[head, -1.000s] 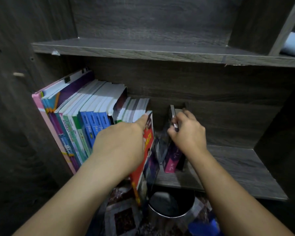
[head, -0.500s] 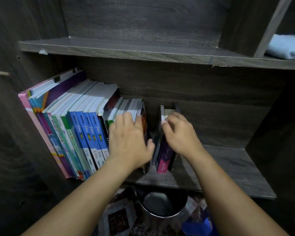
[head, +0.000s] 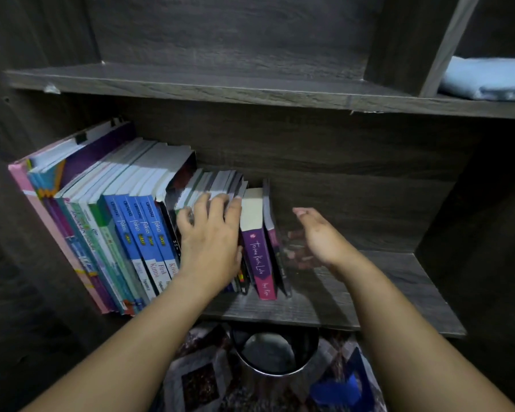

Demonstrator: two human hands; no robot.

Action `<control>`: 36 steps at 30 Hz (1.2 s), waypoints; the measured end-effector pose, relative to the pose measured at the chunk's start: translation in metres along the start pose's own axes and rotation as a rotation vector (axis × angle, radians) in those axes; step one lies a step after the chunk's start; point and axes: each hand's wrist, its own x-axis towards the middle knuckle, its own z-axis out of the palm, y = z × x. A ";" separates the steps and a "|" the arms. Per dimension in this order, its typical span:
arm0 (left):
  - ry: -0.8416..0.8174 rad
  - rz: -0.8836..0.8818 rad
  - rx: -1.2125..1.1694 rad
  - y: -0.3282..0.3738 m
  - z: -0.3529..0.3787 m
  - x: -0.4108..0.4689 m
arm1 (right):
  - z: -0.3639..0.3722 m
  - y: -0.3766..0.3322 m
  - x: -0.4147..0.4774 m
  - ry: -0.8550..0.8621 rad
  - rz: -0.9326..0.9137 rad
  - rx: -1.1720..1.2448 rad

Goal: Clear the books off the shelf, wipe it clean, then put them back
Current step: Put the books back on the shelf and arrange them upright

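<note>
Left hand (head: pixel 211 248) atop upright books (head: pixel 137 221)

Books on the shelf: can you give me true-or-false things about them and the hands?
1. The left hand rests on the books. True.
2. The right hand grips the purple book. False: it is open, apart from it, holding nothing.
3. The books fill the whole shelf. False: they stand only on its left part.
4. A blue cloth lies on the higher shelf. True.
</note>
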 end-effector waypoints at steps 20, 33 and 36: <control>0.050 -0.100 -0.696 0.073 -0.020 -0.031 | -0.020 0.053 0.015 -0.265 0.175 -0.465; -0.348 -0.223 -0.465 0.061 -0.027 -0.021 | -0.004 0.061 0.015 -0.321 0.105 -0.255; -0.410 -0.130 -0.437 0.043 -0.039 -0.012 | -0.001 0.059 0.019 -0.170 -0.017 -0.285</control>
